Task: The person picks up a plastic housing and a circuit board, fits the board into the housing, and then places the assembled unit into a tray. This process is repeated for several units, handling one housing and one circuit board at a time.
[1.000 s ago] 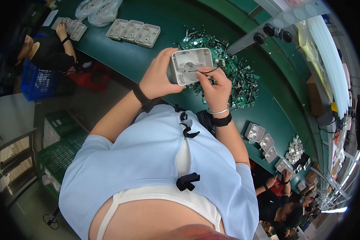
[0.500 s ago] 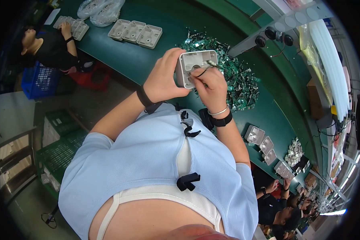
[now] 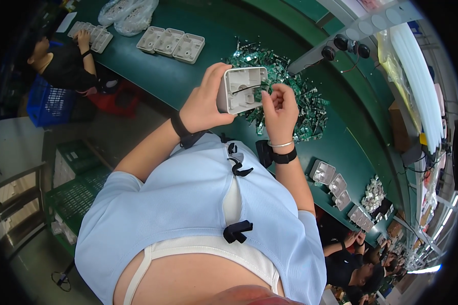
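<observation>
My left hand (image 3: 204,101) grips a light grey plastic box (image 3: 229,104) by its left side, fingers behind and thumb at the lower edge. Its open side faces me, showing moulded ribs and posts. A thin dark wire (image 3: 245,89) runs across the inside toward the box's right edge. At that edge is my right hand (image 3: 281,109), its fingers curled and thumb raised near the wire's end. Whatever lies between its fingertips blends into the green parts behind. Beyond both hands spreads a heap of small green circuit boards (image 3: 310,109) with wires.
Three similar boxes (image 3: 170,41) stand in a row on the green table (image 3: 152,71), with clear plastic bags (image 3: 130,15) farther left. More boxes (image 3: 331,180) and a pile of small whitish parts (image 3: 374,195) lie at right. Co-workers sit left and lower right. A metal post (image 3: 315,58) rises beyond the heap.
My right hand has drawn out of the box to its right edge. The wire now stretches straighter across the inside. The box, in my left hand, has shifted slightly left.
</observation>
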`<action>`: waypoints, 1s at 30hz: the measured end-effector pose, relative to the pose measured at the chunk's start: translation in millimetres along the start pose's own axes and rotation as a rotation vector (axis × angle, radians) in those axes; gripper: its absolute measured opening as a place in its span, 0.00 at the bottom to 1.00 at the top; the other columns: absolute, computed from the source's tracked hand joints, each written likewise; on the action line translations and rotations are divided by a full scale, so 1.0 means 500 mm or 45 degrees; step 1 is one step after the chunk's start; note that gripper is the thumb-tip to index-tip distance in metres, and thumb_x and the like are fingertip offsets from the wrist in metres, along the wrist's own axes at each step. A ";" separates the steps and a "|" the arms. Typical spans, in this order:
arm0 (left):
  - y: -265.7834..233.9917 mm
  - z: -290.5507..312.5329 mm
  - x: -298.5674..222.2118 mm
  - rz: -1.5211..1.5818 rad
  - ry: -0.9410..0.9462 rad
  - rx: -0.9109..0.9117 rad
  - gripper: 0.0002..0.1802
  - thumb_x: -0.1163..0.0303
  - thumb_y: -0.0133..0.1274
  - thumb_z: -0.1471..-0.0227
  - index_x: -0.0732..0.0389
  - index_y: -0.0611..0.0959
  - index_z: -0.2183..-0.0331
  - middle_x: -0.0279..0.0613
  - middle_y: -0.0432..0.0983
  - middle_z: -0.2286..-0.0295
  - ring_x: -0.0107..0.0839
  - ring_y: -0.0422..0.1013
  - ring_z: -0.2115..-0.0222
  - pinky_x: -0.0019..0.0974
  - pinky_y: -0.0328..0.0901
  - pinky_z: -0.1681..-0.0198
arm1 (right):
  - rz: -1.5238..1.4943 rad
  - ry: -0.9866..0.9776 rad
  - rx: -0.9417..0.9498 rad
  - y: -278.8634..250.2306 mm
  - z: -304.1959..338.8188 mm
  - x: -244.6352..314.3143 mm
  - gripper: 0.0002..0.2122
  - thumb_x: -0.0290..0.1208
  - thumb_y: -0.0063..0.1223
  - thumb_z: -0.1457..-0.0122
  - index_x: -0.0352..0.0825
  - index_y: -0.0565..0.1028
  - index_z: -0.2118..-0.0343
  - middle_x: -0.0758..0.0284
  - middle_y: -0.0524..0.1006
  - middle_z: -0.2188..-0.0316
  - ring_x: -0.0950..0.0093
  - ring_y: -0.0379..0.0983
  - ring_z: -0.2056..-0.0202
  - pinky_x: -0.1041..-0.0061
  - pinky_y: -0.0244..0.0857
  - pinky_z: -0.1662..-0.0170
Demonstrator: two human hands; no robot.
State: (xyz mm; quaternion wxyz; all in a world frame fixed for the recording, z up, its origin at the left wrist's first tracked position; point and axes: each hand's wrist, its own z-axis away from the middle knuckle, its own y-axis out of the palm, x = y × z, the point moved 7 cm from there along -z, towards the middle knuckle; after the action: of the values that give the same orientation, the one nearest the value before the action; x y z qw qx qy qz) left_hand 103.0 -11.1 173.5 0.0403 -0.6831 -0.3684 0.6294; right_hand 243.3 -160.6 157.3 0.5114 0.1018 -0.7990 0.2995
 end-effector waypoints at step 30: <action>0.000 0.003 0.000 0.014 -0.019 -0.037 0.53 0.68 0.67 0.66 0.59 0.61 0.38 0.53 0.60 0.41 0.56 0.67 0.45 0.47 0.68 0.47 | 0.529 -0.888 0.313 0.051 0.017 0.134 0.14 0.17 0.60 0.49 0.33 0.78 0.58 0.59 0.76 0.61 0.59 0.76 0.60 0.64 0.72 0.59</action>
State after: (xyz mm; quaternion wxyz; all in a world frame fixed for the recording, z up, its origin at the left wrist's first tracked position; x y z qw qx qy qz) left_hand 101.4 -11.7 173.1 0.0242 -0.6807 -0.3740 0.6294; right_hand 194.4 -135.7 204.0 0.1232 0.0941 -0.8860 0.4369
